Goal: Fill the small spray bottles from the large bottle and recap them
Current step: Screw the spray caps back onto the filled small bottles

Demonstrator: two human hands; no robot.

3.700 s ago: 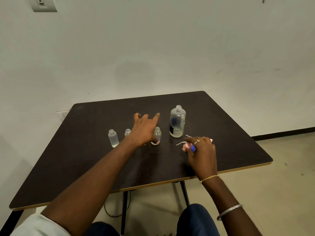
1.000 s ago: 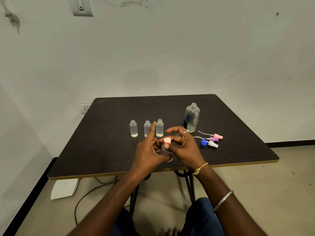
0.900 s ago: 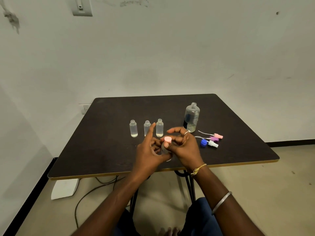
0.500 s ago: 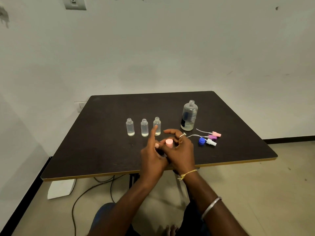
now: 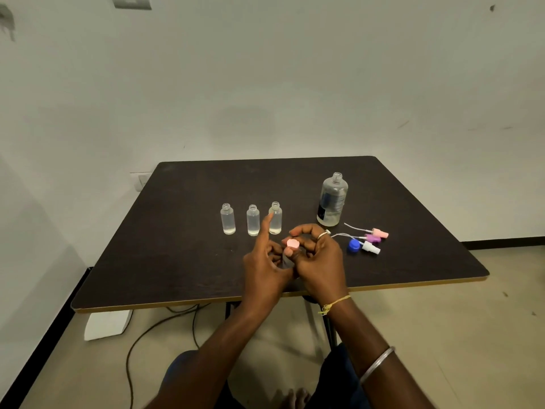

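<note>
Head view: both hands meet over the near half of the dark worktop [image 5: 182, 255]. The left hand [image 5: 265, 264] wraps the body of a small bottle [image 5: 287, 260], mostly hidden, with its index finger sticking up free. The right hand [image 5: 323, 261] curls its fingers [image 5: 303, 230] round the pink cap [image 5: 292, 243] on the bottle's neck. The bottle looks upright, so the cap likely turns about a vertical axis.

Three open small bottles [image 5: 253, 220] stand in a row just beyond the left hand, beside the uncapped large bottle [image 5: 332, 200]. Loose spray heads [image 5: 372, 238] and a blue cap [image 5: 354, 245] lie right of the right hand, the nearer one.
</note>
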